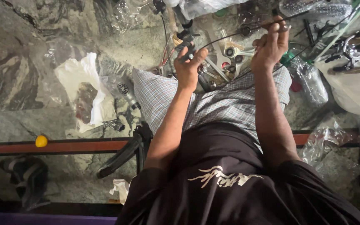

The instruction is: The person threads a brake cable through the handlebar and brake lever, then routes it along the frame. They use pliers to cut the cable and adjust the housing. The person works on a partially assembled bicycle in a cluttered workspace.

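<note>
My left hand (191,62) is closed around a black brake lever (185,41) and the near end of a thin black cable (225,36). The cable arcs up and to the right into my right hand (270,43), which pinches it between thumb and fingers. Both hands are held above my checked shorts (230,104), over a pile of spanners and metal parts (230,56) on the marble floor.
A white plastic bag (84,89) with dark parts lies to the left. Clear plastic bags (326,137) and a bottle (311,79) lie to the right. A bicycle handlebar part (351,50) rests on a white bag. A yellow ball (41,141) sits by a red strip.
</note>
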